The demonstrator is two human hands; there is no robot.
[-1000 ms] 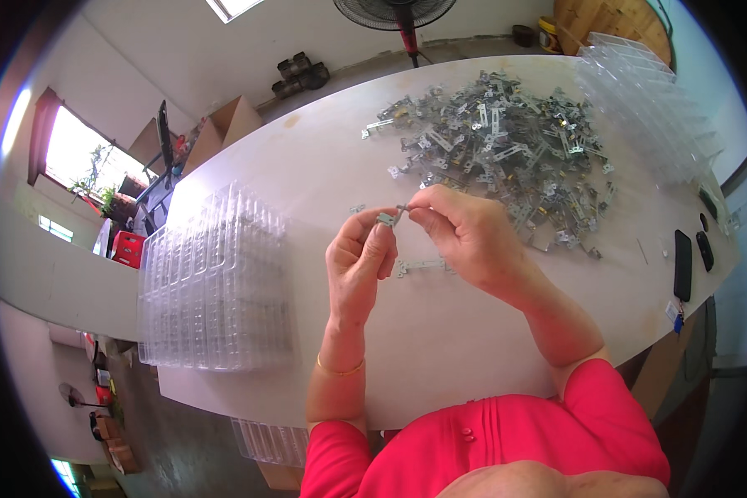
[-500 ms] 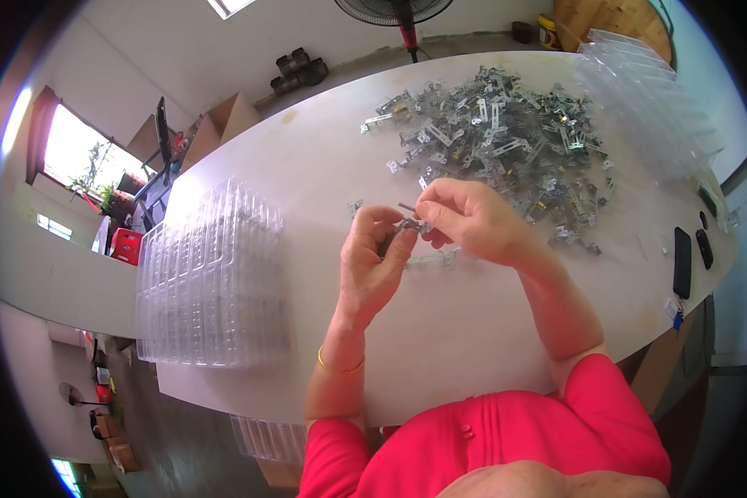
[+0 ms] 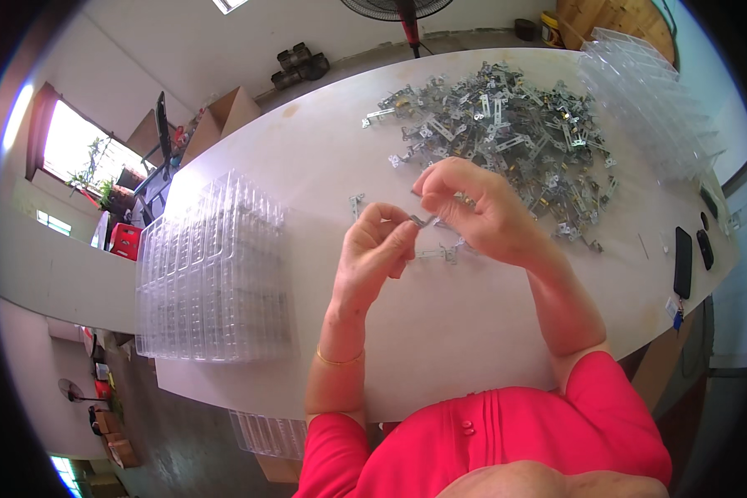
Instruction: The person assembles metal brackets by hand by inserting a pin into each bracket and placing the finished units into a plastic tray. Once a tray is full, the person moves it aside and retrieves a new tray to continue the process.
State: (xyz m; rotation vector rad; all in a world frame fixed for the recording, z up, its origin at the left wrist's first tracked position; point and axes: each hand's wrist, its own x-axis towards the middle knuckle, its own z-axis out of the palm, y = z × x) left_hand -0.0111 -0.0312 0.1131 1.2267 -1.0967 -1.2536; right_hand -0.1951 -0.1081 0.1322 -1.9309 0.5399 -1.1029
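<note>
Pale, broad worktop (image 3: 440, 349) in a light-walled room, seen from above through a wide lens that bends its edges, with a floor fan (image 3: 397, 10) standing beyond the far side. At the middle, a person in a red short-sleeved top works with both bare hands raised over the surface. The left hand (image 3: 372, 249), with a thin gold bracelet (image 3: 340, 360) at its wrist, has its grip clamped on a small grey metal piece (image 3: 421, 221) between thumb and fingertips. The right hand (image 3: 481, 214) is curled just beside it, to the right; whether its grip is closed on anything, I cannot tell (the fingers hide the spot). Under the hands lies a flat metal bracket (image 3: 436, 254), partly covered, and a smaller bracket (image 3: 356, 205) lies just beyond the left hand. Farther back, toward the right, spreads a large heap of metal parts (image 3: 506, 124). Clear plastic trays (image 3: 212, 274) are stacked on the left; more clear trays (image 3: 647, 108) lean at the far right corner.
</note>
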